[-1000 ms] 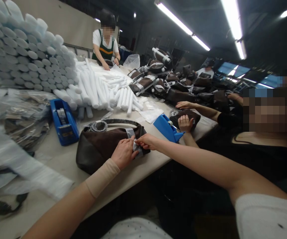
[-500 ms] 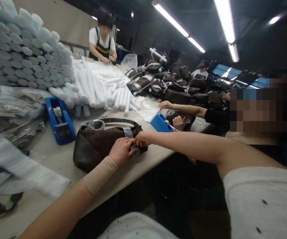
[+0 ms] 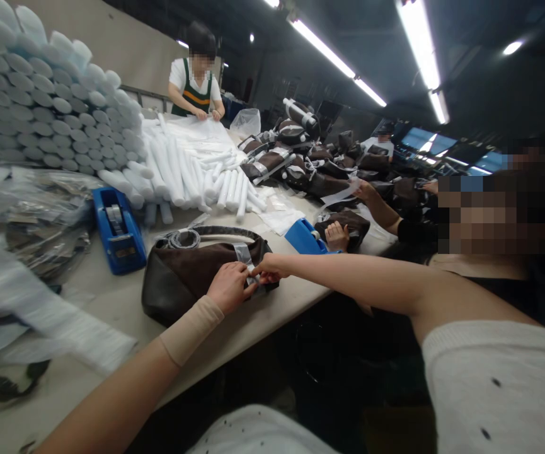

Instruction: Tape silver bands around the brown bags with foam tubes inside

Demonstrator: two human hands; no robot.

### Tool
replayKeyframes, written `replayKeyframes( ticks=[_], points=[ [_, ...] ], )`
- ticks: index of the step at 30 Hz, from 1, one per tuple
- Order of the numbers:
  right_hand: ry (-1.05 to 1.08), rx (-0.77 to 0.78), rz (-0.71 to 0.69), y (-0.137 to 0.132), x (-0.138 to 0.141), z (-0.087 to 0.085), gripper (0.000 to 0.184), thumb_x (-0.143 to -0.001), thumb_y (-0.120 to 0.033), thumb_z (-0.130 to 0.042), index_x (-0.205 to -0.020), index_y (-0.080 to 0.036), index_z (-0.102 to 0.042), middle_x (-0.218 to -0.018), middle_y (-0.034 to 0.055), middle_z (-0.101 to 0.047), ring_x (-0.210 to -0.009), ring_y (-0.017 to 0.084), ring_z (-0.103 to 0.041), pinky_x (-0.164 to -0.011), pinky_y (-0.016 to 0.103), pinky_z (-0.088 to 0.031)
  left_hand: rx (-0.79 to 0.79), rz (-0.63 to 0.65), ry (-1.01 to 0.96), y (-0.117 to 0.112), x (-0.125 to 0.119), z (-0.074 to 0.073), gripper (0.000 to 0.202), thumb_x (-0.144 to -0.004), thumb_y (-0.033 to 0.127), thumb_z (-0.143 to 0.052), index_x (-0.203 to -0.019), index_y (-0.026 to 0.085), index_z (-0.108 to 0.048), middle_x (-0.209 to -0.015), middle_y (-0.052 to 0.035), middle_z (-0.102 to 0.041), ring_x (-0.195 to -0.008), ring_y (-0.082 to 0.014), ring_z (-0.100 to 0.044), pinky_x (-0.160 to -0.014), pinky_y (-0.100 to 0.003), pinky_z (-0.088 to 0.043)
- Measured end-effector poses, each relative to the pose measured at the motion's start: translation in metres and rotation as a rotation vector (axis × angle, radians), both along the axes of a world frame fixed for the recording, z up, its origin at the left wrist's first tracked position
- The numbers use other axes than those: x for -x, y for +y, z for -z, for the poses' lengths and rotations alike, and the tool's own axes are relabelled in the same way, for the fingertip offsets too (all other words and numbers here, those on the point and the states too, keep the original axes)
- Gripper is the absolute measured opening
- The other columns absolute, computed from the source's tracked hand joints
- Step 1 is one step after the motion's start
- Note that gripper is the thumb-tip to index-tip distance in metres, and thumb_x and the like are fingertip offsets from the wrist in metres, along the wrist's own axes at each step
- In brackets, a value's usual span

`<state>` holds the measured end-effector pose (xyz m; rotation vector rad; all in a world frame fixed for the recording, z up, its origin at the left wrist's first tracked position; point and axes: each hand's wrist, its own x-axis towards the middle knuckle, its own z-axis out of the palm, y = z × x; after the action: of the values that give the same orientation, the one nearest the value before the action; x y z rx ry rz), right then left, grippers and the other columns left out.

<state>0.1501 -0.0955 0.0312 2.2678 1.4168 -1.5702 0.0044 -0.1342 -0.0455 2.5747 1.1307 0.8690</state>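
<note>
A dark brown handbag [image 3: 182,277] lies on its side on the beige table [image 3: 111,302], with a grey wrapping strip [image 3: 244,255] around its right end. My left hand [image 3: 229,287] rests on the bag's near side, fingers curled and pinching the strip's lower end. My right hand [image 3: 266,268] meets it from the right, fingertips pinched on the same strip. A beige band covers my left wrist [image 3: 191,329].
Two blue tape dispensers [image 3: 117,229] [image 3: 304,237] flank the bag. White foam rolls [image 3: 191,170] and a stacked wall of them [image 3: 40,113] fill the far left. Wrapped bags [image 3: 291,157] pile at the back. A co-worker's hands [image 3: 336,236] work at right; another person [image 3: 195,79] stands at the far end.
My hands have stayed pinched on the strip, drawing slightly closer together. The co-worker on the right lifted one hand with a white sheet. The view shifted a little.
</note>
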Motion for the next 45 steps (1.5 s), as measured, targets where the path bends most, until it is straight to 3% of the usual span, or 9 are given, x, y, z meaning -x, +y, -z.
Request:
replayKeyframes(
  ticks=[6, 10, 14, 19, 22, 25, 32, 39, 45],
  points=[
    [-0.199, -0.234, -0.345, -0.027, -0.009, -0.024, 0.013, -0.077, -0.02, -0.073, -0.082, -0.01, -0.066, -0.066, 0.0056, -0.064, -0.05, 0.012, -0.053, -0.044, 0.02, -0.034, -0.007, 0.006, -0.001, 0.001, 0.0, 0.003, 0.036, -0.084, 0.048, -0.064, -0.099, 0.016, -0.072, -0.099, -0.0121, -0.068, -0.101, -0.0293, -0.062, -0.093, -0.044, -0.048],
    [-0.333, -0.564, -0.573, -0.052, -0.011, -0.017, 0.049, -0.087, -0.015, -0.058, -0.135, -0.025, -0.051, -0.116, 0.0084, -0.062, -0.092, 0.02, -0.063, -0.068, 0.023, -0.044, -0.014, -0.005, 0.012, 0.001, 0.0, 0.004, 0.039, -0.083, 0.049, -0.066, -0.104, 0.016, -0.07, -0.103, -0.0121, -0.068, -0.104, -0.0295, -0.061, -0.096, -0.045, -0.047],
    [-0.603, -0.619, -0.932, -0.082, -0.017, -0.006, 0.065, -0.084, -0.016, -0.053, -0.147, -0.019, -0.038, -0.111, 0.0146, -0.064, -0.091, 0.028, -0.065, -0.071, 0.033, -0.049, -0.028, 0.004, 0.021, 0.0, 0.0, 0.003, 0.038, -0.084, 0.047, -0.066, -0.106, 0.016, -0.07, -0.11, -0.0122, -0.068, -0.107, -0.0293, -0.06, -0.097, -0.045, -0.047],
    [-0.578, -0.83, -0.842, -0.088, -0.026, -0.007, 0.037, -0.089, -0.021, -0.049, -0.122, -0.019, -0.064, -0.107, 0.0121, -0.067, -0.103, 0.028, -0.061, -0.087, 0.037, -0.048, -0.015, 0.0, 0.023, 0.0, -0.001, 0.003, 0.041, -0.083, 0.048, -0.066, -0.109, 0.016, -0.069, -0.114, -0.012, -0.067, -0.11, -0.0303, -0.06, -0.099, -0.047, -0.046],
    [-0.526, -1.038, -0.809, -0.079, -0.032, 0.008, 0.051, -0.096, -0.032, -0.045, -0.143, -0.012, -0.045, -0.141, 0.0162, -0.05, -0.136, 0.03, -0.037, -0.112, 0.046, -0.031, -0.006, -0.002, 0.006, 0.0, -0.001, 0.005, 0.04, -0.08, 0.039, -0.069, -0.114, 0.018, -0.065, -0.119, -0.0121, -0.066, -0.115, -0.0296, -0.059, -0.102, -0.046, -0.045],
    [-0.41, -0.963, -0.877, -0.072, -0.04, 0.025, 0.062, -0.098, -0.051, -0.04, -0.148, -0.013, -0.039, -0.155, 0.0141, -0.033, -0.147, 0.029, -0.015, -0.12, 0.05, -0.015, 0.0, -0.022, -0.034, -0.002, -0.001, 0.007, 0.06, -0.074, 0.033, -0.074, -0.128, 0.016, -0.054, -0.126, -0.015, -0.062, -0.119, -0.03, -0.057, -0.105, -0.047, -0.044],
    [-0.319, -0.942, -0.796, -0.063, -0.047, 0.025, 0.091, -0.09, -0.072, -0.037, -0.153, -0.008, -0.026, -0.16, 0.0188, -0.015, -0.15, 0.03, -0.004, -0.121, 0.05, -0.011, 0.082, -0.037, -0.1, -0.002, -0.003, 0.011, 0.115, -0.067, 0.039, -0.081, -0.152, 0.017, -0.006, -0.123, -0.0146, -0.065, -0.116, -0.0304, -0.06, -0.101, -0.048, -0.046],
    [-0.387, -1.0, -0.883, -0.062, -0.044, 0.041, 0.085, -0.089, -0.072, -0.038, -0.149, -0.012, -0.037, -0.159, 0.0174, -0.021, -0.149, 0.033, -0.007, -0.119, 0.056, -0.011, 0.137, -0.041, -0.095, -0.005, -0.002, 0.005, 0.123, -0.061, 0.048, -0.086, -0.152, 0.018, -0.008, -0.126, -0.0169, -0.062, -0.119, -0.0335, -0.058, -0.104, -0.051, -0.043],
    [-0.409, -1.079, -0.906, -0.061, -0.04, 0.06, 0.081, -0.091, -0.066, -0.039, -0.15, -0.011, -0.034, -0.158, 0.0149, -0.026, -0.149, 0.034, -0.011, -0.118, 0.059, -0.013, 0.214, -0.04, -0.135, -0.003, -0.006, -0.003, 0.123, -0.053, 0.031, -0.091, -0.15, 0.012, -0.019, -0.133, -0.0211, -0.056, -0.125, -0.035, -0.052, -0.109, -0.053, -0.04]
  ],
)
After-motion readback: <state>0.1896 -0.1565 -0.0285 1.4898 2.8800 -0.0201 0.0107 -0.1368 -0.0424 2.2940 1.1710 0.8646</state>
